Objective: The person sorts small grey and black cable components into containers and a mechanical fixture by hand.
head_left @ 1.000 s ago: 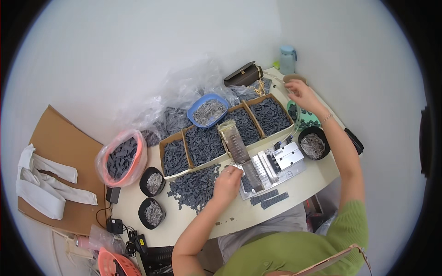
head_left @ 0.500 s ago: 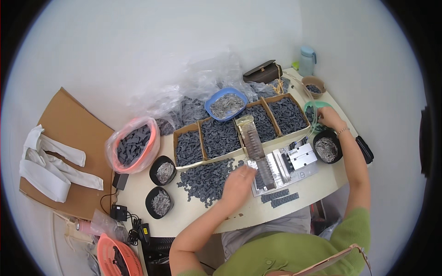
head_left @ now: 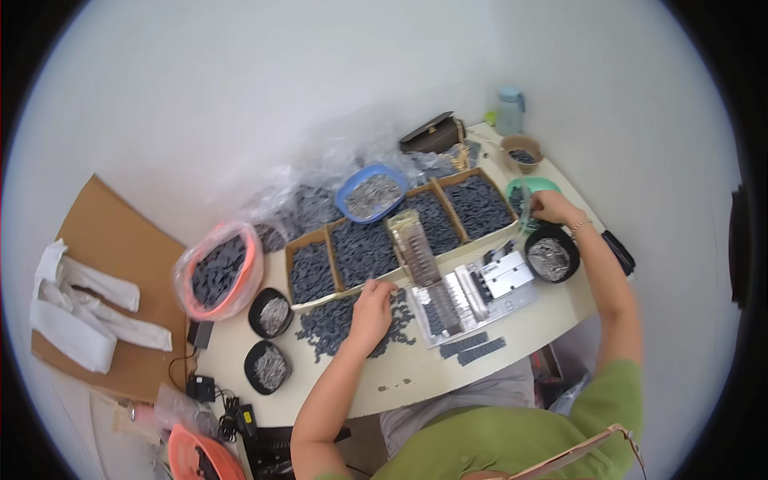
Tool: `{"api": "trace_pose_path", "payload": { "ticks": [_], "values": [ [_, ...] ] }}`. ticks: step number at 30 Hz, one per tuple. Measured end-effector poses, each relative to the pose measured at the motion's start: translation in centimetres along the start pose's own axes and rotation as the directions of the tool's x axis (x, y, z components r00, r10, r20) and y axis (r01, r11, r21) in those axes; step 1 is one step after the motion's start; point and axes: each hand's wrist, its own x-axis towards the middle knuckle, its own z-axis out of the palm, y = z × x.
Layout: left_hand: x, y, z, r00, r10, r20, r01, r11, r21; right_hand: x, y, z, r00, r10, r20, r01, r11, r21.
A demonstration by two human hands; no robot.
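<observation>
My left hand point(head_left: 370, 313), fingers bunched together, is over a loose pile of small dark grey plastic pieces point(head_left: 326, 326), by the front wall of a divided tray. Whatever its fingertips pinch is too small to make out. At the right, my right hand point(head_left: 558, 210) reaches into a green bowl point(head_left: 538, 185) of dark pieces; its fingers are bent and closed, their tips partly hidden. Between the hands stands a silver metal fixture point(head_left: 506, 276) with a clear ribbed chute point(head_left: 418, 250) leaning up from it. Two short dark strips of joined pieces point(head_left: 482, 352) lie before the fixture.
Behind, the cardboard tray point(head_left: 333, 260) holds dark pieces in several sections, with a blue basin point(head_left: 373, 194) of metal pins on it. Black bowls of pins stand left point(head_left: 267, 367) and right point(head_left: 552, 254). A bagged orange basket point(head_left: 218, 270) and a blue bottle point(head_left: 510, 112) stand farther off.
My left hand has moved left from the fixture's edge to the loose pile. My right hand stays at the green bowl. The whole view has shifted and tilted slightly.
</observation>
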Motion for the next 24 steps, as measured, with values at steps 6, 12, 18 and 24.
{"api": "trace_pose_path", "payload": {
  "ticks": [6,12,18,24],
  "values": [
    [0.4,0.7,0.8,0.972,-0.212,0.102,0.235,0.865,-0.444,0.2,-1.8,-1.5,0.998,0.035,-0.057,-0.028,0.992,0.119],
    [0.5,1.3,1.4,0.988,-0.1,0.122,0.124,0.969,-0.212,0.8,-2.4,0.3,0.999,0.047,0.007,-0.047,0.999,0.023],
    [-0.5,1.8,3.3,0.951,0.307,-0.025,-0.304,0.949,0.089,0.4,-2.0,-0.1,0.969,0.001,-0.248,-0.017,0.998,-0.062],
    [-2.5,3.1,3.2,0.904,0.423,0.06,-0.425,0.875,0.234,-2.6,-9.5,-2.8,0.943,-0.001,-0.333,0.17,0.862,0.478]
  ]
}}
